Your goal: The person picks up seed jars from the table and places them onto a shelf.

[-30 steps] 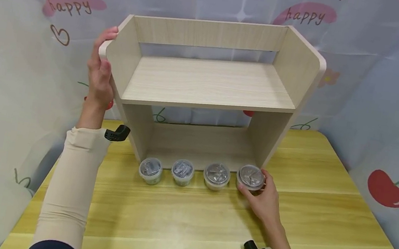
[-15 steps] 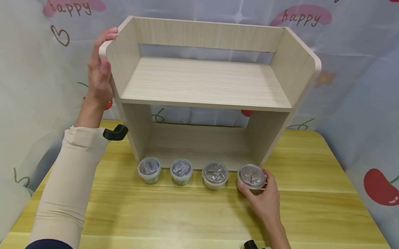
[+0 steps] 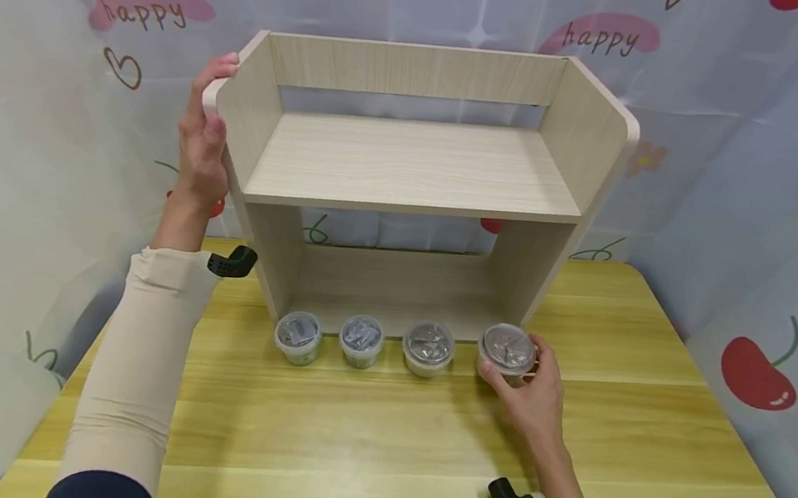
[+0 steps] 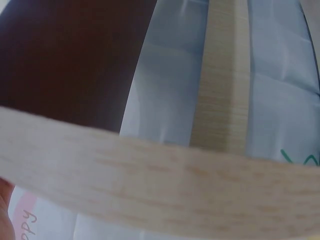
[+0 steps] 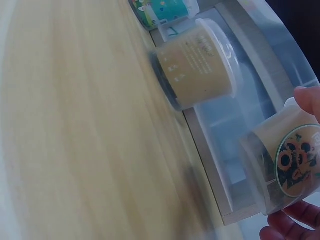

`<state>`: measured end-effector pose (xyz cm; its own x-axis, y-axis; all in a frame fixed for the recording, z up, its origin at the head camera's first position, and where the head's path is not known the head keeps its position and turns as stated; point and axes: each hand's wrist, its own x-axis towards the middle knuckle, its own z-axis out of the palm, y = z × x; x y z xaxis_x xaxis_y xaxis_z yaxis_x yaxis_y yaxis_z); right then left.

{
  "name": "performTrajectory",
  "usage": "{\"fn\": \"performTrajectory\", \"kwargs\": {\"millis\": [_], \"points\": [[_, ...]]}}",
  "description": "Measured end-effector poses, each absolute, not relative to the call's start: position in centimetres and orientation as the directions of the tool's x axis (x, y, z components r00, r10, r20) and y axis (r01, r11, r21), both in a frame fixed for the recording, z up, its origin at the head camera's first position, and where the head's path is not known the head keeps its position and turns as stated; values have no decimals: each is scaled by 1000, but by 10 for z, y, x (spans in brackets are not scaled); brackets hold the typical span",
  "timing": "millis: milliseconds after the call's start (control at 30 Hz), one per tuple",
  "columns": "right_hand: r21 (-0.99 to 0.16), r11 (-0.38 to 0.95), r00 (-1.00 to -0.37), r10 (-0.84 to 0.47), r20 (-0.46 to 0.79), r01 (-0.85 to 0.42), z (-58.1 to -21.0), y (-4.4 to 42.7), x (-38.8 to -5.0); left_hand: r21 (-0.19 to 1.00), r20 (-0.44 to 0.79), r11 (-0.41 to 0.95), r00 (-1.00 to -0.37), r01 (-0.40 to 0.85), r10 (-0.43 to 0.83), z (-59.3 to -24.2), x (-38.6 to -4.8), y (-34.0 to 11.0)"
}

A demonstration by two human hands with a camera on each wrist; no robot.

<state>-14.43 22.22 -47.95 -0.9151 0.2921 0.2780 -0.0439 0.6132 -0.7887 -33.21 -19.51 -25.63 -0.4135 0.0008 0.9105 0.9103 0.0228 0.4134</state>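
Pale wood two-tier shelf (image 3: 418, 163) and a round clear plastic tub (image 3: 508, 349)

We've got the left hand (image 3: 204, 148) clamped on the shelf's upper left side, and the right hand (image 3: 536, 402), well apart from it, pinching the tub at the row's right end. Three more lidded clear plastic tubs (image 3: 361, 341) sit along the shelf's front on our yellow wood-grain desk (image 3: 342, 452).

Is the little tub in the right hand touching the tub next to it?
Apart. In the head view, the held tub and the neighbouring tub have a clear gap between them, with yellow table showing through.
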Motion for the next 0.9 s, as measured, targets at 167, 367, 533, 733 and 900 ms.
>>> {"fn": "performTrajectory", "kwargs": {"millis": [167, 367, 533, 733, 900], "points": [[-788, 613, -913, 290, 287, -53, -477, 222, -144, 417, 909, 26, -417, 908, -3, -257, -333, -196], [-780, 620, -903, 286, 320, -80, -471, 221, -142, 421, 907, 35, -421, 906, -7, -257, -332, -196], [-779, 619, -891, 290, 350, -104, -467, 220, -141, 425, 905, 29, -425, 905, -3, -257, -332, -196], [-781, 611, -876, 297, 381, -133, -464, 220, -142, 429, 903, 39, -430, 902, -4, -257, -332, -196], [-778, 608, -864, 296, 407, -158, -458, 218, -140, 432, 902, 33, -432, 901, -8, -258, -333, -196]]}}
